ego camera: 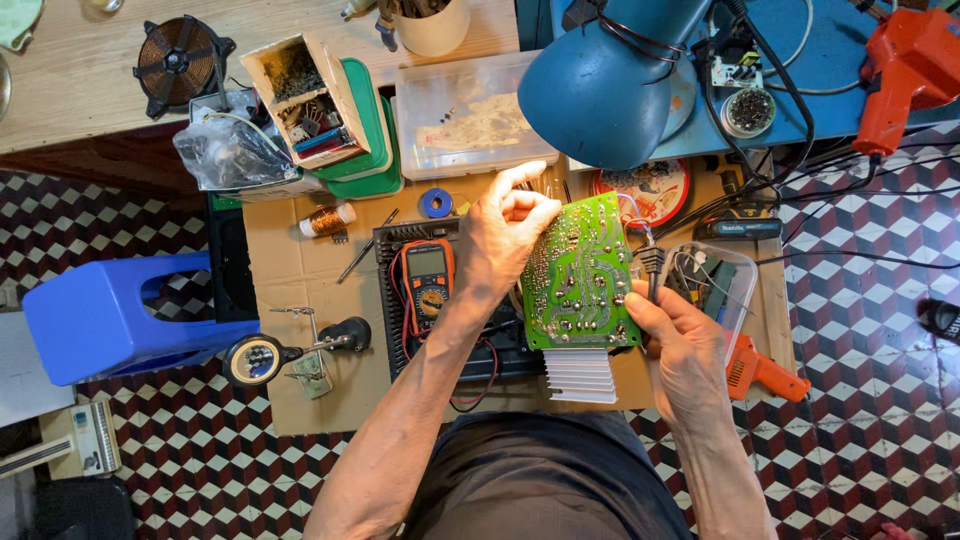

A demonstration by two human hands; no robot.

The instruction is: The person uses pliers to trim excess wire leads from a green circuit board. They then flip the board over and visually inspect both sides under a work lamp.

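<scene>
Hands share one load from the head camera: left hand (505, 235) pinches the green circuit board (580, 275) by its top edge above the multimeter (428, 280), right hand (680, 345) closed on its side (wires dangling); a slack pinch could drop it, finned heatsink (580, 375) first.

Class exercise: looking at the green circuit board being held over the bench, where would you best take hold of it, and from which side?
Take the circuit board by its bare long edges, coming in from both sides, as the left hand and right hand do here. Its face is covered in solder points, and the white finned heat sink weighs down the near end, so a grip on the edges looks safest.
</scene>
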